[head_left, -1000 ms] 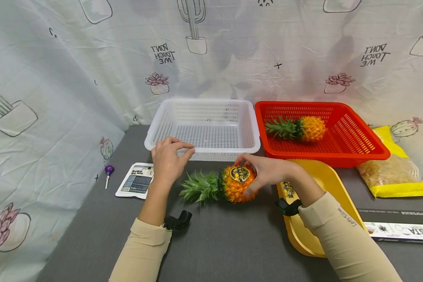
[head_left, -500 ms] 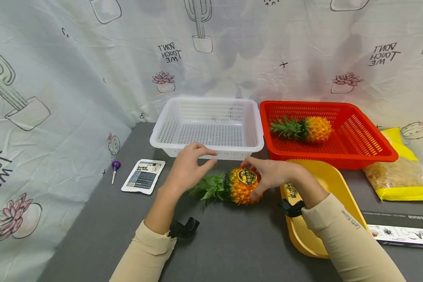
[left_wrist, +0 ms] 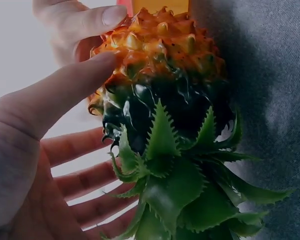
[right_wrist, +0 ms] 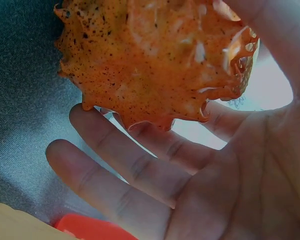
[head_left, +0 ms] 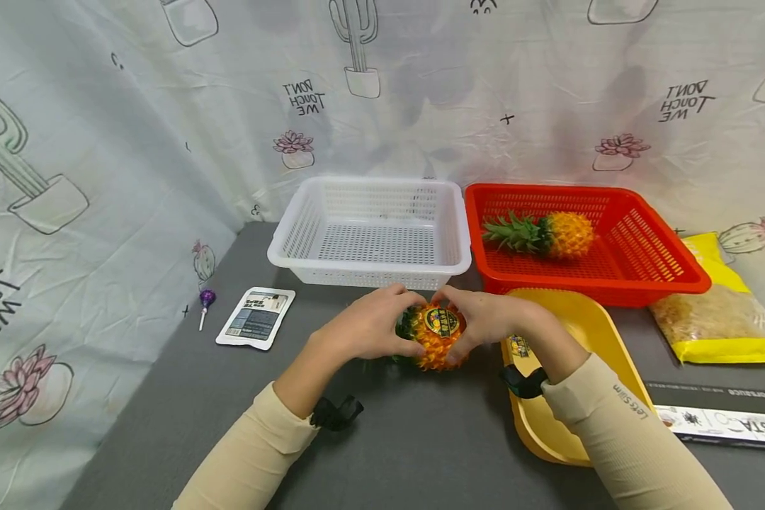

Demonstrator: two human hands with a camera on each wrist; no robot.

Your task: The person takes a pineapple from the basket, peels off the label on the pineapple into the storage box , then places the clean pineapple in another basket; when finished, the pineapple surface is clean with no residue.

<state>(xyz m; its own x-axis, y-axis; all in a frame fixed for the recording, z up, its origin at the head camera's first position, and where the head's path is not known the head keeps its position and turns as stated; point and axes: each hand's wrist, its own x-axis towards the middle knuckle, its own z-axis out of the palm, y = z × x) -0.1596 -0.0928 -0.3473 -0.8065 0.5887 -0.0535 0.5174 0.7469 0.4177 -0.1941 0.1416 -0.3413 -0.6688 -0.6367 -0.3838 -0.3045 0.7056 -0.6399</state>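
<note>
A small orange pineapple (head_left: pixel 435 348) with a round black-and-yellow sticker lies on the grey table, its green crown pointing left. My right hand (head_left: pixel 492 320) holds its base end between thumb and fingers. From the other side my left hand (head_left: pixel 372 327) grips it near the crown, hiding most of the leaves in the head view. In the left wrist view the left thumb presses the orange skin, and the other fingers lie behind the pineapple (left_wrist: pixel 165 55) and its leaves. The right wrist view shows fingers around the spiky base of the pineapple (right_wrist: pixel 150 65).
Behind the hands stands a white basket (head_left: pixel 370 273). A red basket (head_left: pixel 644 283) beside it holds another pineapple (head_left: pixel 567 235). At right are a yellow tray (head_left: pixel 542 439), a yellow bag (head_left: pixel 714 319) and a pasta box (head_left: pixel 727 418). A white pouch (head_left: pixel 256 319) and lollipop (head_left: pixel 207 301) lie left.
My left hand has moved right from beside the white pouch and taken hold of the pineapple near its crown. The right hand has stayed on the pineapple's base end.
</note>
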